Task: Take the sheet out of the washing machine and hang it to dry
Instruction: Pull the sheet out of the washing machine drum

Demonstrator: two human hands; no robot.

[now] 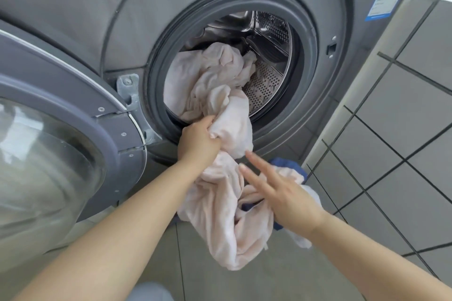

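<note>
Head view. The washing machine (73,7) stands with its door (61,154) swung open to the left of the drum opening (303,61), the landmark used here. The sheet (208,76), pale pink and twisted, lies partly inside the drum and partly out: one mass fills the lower left of the opening, a fold passes over the lower rim of the grey gasket, and the rest hangs below the opening toward the floor. The left hand (198,140), just below the opening's lower edge, has its fingers curled tight round a bunch of the cloth. The right hand (281,193), lower and to the right of the opening, has its fingers straight and spread apart, holding nothing, though the hanging cloth lies just beneath it. A blue item (288,165) shows behind the right hand, below the opening; what it is cannot be told.

Step in hand, as judged: drawing the sheet out. It is best done hand over hand, the free right hand taking a fresh hold close to the rim while the left keeps its grip. The hanging part should be gathered up so that damp cloth does not trail on the tiles, and any fold snagging on the gasket should be eased over it.
</note>
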